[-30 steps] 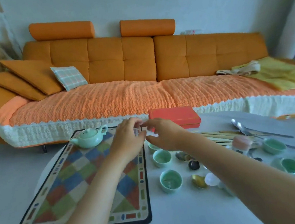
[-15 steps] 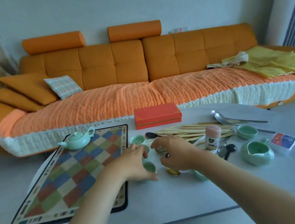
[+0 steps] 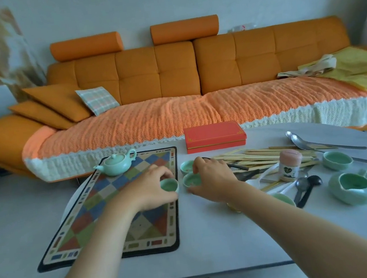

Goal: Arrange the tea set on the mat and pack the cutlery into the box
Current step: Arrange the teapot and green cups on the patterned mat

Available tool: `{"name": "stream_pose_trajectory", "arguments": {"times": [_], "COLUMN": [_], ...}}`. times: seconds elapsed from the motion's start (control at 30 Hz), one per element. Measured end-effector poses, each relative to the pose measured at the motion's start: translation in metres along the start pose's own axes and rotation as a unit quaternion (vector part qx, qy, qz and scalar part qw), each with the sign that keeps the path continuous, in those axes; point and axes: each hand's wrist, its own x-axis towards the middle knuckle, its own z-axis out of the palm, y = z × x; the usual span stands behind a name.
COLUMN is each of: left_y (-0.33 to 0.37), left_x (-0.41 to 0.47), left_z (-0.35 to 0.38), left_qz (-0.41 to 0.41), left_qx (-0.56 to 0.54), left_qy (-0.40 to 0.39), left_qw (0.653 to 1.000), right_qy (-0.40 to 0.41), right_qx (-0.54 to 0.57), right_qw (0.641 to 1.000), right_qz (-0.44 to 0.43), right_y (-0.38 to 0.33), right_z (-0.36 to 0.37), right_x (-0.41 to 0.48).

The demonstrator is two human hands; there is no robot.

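Pale green ceramic teapot [image 3: 116, 166] sits far left on the checked mat [image 3: 109, 216]; our left hand [image 3: 149, 189] curls round a small green teacup [image 3: 169, 185] at its right edge; our right hand [image 3: 212, 181] grips a second green teacup [image 3: 191, 180] just right of it.

Left hand [image 3: 147, 189] grips teacup [image 3: 169, 185], right hand [image 3: 214, 178] cup [image 3: 191, 180]
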Motion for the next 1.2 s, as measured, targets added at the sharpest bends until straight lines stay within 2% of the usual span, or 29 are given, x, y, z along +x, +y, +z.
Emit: {"name": "stream_pose_trajectory", "arguments": {"times": [0.1, 0.2, 0.33, 0.47, 0.6, 0.73, 0.93, 1.0, 1.1, 1.2], "left_y": [-0.023, -0.041, -0.064, -0.098, -0.127, -0.150, -0.172, -0.176, -0.180, -0.181], "left_x": [-0.003, -0.004, -0.003, -0.005, -0.006, -0.003, 0.006, 0.009, 0.012, 0.008], "left_z": [-0.004, -0.004, -0.004, -0.008, -0.012, -0.018, -0.020, -0.021, -0.026, -0.031], "left_qz": [-0.017, -0.033, -0.056, -0.090, -0.107, -0.108, -0.135, -0.134, -0.124, -0.156], "left_qx": [-0.012, -0.021, -0.016, -0.026, -0.052, -0.084, -0.092, -0.109, -0.156, -0.115], "left_qy": [0.017, 0.041, 0.056, 0.063, 0.093, 0.156, 0.269, 0.270, 0.225, 0.235], "left_qw": [1.000, 0.998, 0.997, 0.994, 0.989, 0.978, 0.949, 0.947, 0.954, 0.952], "right_qy": [0.016, 0.033, -0.010, -0.045, -0.057, -0.058, -0.081, -0.086, -0.099, -0.102], "right_qx": [-0.002, 0.081, 0.180, 0.159, 0.174, 0.226, 0.237, 0.257, 0.290, 0.285], "right_qw": [1.000, 0.995, 0.981, 0.984, 0.982, 0.972, 0.968, 0.962, 0.951, 0.951], "right_qz": [-0.016, -0.039, -0.066, -0.072, -0.040, -0.019, -0.016, -0.027, -0.047, -0.066], "right_y": [-0.008, -0.025, -0.054, -0.077, -0.094, -0.111, -0.131, -0.138, -0.151, -0.161], "right_z": [-0.001, -0.001, 0.005, 0.027, 0.041, 0.051, 0.063, 0.065, 0.068, 0.073], "right_x": [0.002, 0.005, 0.010, 0.023, 0.039, 0.057, 0.077, 0.079, 0.080, 0.082]}}
